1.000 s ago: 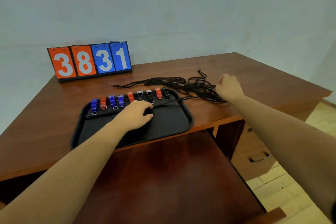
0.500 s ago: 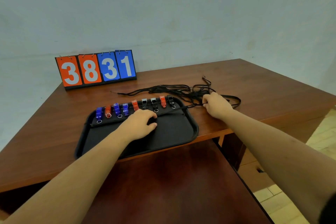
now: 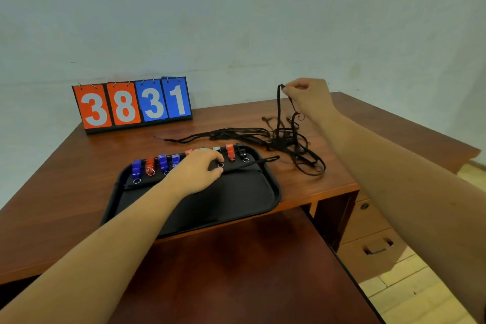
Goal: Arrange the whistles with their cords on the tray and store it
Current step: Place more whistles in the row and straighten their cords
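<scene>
Left hand (image 3: 196, 172) covers mid-row whistles (image 3: 163, 162); its grip underneath not visible. Cords (image 3: 289, 142): tangled strands too fine to count. Left forearm (image 3: 105, 244) cut at near edge, right forearm (image 3: 394, 179) at right edge. Drawer unit (image 3: 373, 242) partly hidden behind it.

A black tray (image 3: 272, 189) lies on a brown wooden desk (image 3: 65, 179). Along the far rim of the tray stands a row of whistles (image 3: 150, 163), blue, red, grey and black, each with a small metal ring. The left hand (image 3: 196, 173) rests on the middle of this row with bent fingers; it is not clear if it pinches something. One cord (image 3: 253, 162) lies across the far right corner of the tray. Just right of the tray is a tangle of black cords (image 3: 297, 151). Above it, the right hand (image 3: 307, 98) pinches a black cord (image 3: 278, 110) that hangs down into the tangle. Behind the tray stands a scoreboard (image 3: 131, 104) showing 3831.
</scene>
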Available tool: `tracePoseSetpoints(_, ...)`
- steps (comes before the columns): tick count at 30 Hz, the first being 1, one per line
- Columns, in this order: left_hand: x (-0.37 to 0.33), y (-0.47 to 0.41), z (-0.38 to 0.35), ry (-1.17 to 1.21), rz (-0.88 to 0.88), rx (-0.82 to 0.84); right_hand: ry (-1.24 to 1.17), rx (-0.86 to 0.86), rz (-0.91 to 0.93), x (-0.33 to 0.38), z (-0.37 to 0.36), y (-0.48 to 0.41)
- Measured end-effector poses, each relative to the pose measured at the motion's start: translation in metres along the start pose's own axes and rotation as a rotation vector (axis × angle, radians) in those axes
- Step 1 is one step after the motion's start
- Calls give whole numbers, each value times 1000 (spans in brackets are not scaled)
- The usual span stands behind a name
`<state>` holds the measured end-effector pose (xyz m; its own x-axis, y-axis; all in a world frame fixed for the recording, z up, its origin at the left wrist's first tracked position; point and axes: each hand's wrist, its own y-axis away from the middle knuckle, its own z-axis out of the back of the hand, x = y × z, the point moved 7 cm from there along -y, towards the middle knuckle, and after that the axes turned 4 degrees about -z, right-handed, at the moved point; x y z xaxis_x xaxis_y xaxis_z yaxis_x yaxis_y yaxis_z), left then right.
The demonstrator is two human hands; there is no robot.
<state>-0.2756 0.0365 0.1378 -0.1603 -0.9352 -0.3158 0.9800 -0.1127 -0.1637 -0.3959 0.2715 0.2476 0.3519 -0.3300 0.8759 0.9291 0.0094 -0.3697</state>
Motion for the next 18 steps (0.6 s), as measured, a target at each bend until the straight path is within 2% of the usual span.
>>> tracePoseSetpoints(4,-17,-5,21,105,-14,-108,-135,-33,52,29,11,2)
tracePoseSetpoints(8,-40,-13,40,272,-30,-185,-211,95,78,57,12,13)
tracePoseSetpoints(14,-87,-29,51,630,-38,-130,-647,414,-30,94,-8,36)
tracePoseSetpoints(18,-112,-29,55,706,-63,-130,-836,417,-114,100,-5,40)
